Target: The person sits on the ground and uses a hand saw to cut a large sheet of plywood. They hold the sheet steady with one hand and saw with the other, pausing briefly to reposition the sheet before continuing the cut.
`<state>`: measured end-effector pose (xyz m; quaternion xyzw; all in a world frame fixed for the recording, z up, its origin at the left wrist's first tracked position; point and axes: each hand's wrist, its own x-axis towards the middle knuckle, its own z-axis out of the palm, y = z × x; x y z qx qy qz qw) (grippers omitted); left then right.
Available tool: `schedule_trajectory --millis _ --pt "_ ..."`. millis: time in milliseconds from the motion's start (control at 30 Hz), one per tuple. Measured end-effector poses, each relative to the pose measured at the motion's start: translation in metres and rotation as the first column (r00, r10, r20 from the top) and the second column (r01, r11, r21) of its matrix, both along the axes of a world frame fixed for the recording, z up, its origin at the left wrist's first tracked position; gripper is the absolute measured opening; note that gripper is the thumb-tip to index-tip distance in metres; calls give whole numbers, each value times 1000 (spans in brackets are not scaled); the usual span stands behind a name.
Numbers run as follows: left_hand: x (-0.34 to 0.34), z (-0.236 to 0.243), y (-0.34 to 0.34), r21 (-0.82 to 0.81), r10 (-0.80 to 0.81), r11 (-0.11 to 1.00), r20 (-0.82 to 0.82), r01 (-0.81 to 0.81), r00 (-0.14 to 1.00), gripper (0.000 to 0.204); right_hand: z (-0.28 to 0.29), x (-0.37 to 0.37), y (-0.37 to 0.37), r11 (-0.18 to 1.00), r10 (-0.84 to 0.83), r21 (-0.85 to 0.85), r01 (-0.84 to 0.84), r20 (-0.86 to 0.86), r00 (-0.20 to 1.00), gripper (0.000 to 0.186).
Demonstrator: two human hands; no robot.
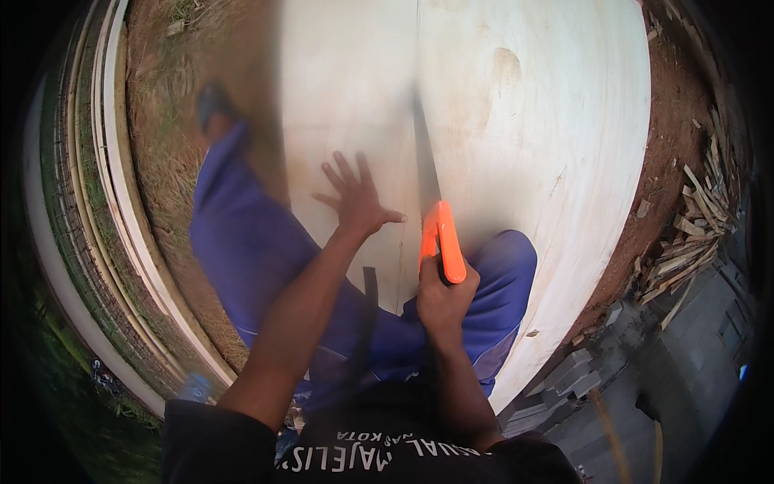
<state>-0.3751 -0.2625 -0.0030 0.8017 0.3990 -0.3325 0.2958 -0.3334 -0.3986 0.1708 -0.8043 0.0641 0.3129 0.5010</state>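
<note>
A large pale plywood sheet (548,145) stretches out ahead of me, with a thin straight line or cut running lengthwise along it. My right hand (446,300) is wrapped round the orange handle of a hand saw (445,234). The saw's dark blade points away from me along that line; its far tip is blurred. To the left of the saw, my left hand (355,198) has its fingers spread over the plywood and holds nothing. Whether its palm presses on the board I cannot tell. My right knee rests on or just above the sheet.
Brown soil and dry grass (169,161) border the sheet on the left, with long pale beams (121,185) beyond. At the right lies a heap of scrap wood (693,218). Grey blocks (572,375) are stacked at the lower right. A dark strap (369,298) hangs before my lap.
</note>
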Motion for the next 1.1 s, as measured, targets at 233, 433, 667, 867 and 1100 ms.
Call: schedule_trajectory --millis 233,433,667,867,1100 --pt "8 2 -8 54 34 998 51 -36 998 162 -82 108 104 992 122 -64 -112 197 973 23" --pt "3 -1 -2 8 -26 1000 -34 26 999 172 4 -29 -23 999 37 20 -42 214 976 23" --pt "6 1 -10 47 17 999 44 -19 999 164 -83 98 87 996 90 -10 -89 173 981 17" --pt "8 4 1 -3 1 1000 0 -1 1000 170 5 -29 -35 995 102 -16 -101 169 980 29" --pt "11 -2 -6 1 -42 999 45 42 998 168 -96 83 77 1000 22 -2 -22 155 988 19"
